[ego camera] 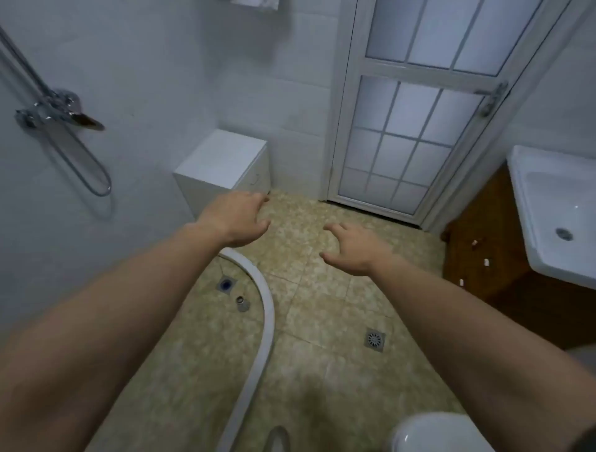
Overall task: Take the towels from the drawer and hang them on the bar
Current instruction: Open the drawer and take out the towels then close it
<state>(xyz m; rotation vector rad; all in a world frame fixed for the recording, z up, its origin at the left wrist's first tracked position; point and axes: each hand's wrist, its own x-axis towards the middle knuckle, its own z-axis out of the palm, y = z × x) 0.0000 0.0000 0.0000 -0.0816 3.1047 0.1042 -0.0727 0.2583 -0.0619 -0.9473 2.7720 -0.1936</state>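
Observation:
A small white cabinet (222, 161) stands in the far corner against the tiled wall, its front shut. A white towel edge (256, 3) hangs at the very top of the view, above the cabinet; the bar itself is out of sight. My left hand (237, 217) reaches forward just in front of the cabinet, fingers spread and empty. My right hand (353, 248) is stretched out over the floor tiles to the right of it, also open and holding nothing.
A glass-paned door (409, 129) is shut at the back. A white sink (561, 219) on a wooden vanity (483, 245) is at right. Shower fittings (54, 113) hang on the left wall. A curved white shower curb (261, 322) crosses the floor; a toilet (435, 434) is below.

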